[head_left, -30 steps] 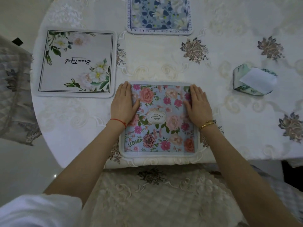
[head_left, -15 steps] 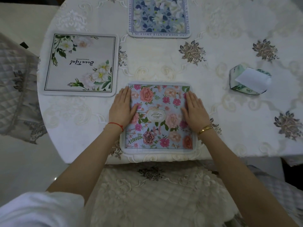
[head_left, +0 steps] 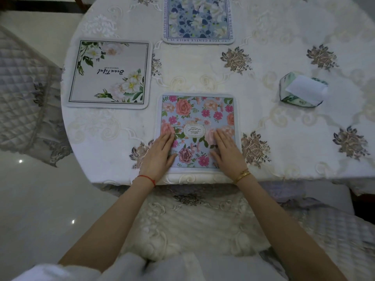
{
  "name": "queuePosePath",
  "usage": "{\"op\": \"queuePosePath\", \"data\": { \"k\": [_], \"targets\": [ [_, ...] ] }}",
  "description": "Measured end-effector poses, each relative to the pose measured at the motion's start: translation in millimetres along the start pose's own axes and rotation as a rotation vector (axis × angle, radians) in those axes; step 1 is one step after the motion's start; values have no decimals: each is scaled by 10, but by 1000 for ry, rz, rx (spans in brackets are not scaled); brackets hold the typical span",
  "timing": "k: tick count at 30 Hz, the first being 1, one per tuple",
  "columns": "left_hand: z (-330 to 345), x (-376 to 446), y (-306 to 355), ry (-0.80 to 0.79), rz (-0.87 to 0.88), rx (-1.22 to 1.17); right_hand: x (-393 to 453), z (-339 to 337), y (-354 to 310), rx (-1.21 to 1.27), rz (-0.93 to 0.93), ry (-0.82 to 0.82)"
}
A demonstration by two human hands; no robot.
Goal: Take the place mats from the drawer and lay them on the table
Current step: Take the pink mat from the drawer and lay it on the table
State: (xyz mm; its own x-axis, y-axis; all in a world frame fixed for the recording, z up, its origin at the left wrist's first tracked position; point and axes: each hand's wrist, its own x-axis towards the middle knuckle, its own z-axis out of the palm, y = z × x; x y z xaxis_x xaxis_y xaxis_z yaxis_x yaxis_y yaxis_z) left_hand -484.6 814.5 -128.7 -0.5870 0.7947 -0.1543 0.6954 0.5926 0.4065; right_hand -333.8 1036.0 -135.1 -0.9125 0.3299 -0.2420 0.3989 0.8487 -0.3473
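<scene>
Fingers straight and together on both hands, palms down. Left hand [head_left: 159,154] rests on the near-left edge of the pink-rose place mat [head_left: 197,118], right hand [head_left: 228,154] on its near-right part. That mat lies flat at the near edge of the round table [head_left: 284,47]. White-flower place mat [head_left: 109,74] lies to the left, blue-flower place mat [head_left: 198,19] beyond, both flat and apart from it. Tissue pack [head_left: 302,90] sits off to the right.
</scene>
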Motion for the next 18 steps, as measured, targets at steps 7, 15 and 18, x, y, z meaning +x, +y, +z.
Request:
{"op": "queuePosePath", "data": {
  "k": [7,15,18],
  "targets": [
    [-16,-217,-115,-2,-119,68,-435,-103,380,-129,135,0],
    [66,-333,219,-8,-64,32,-416,76,-91,-35,-2,-52],
    [87,-334,203,-25,-83,26,-470,103,5,-25,24,-38]
  ]
}}
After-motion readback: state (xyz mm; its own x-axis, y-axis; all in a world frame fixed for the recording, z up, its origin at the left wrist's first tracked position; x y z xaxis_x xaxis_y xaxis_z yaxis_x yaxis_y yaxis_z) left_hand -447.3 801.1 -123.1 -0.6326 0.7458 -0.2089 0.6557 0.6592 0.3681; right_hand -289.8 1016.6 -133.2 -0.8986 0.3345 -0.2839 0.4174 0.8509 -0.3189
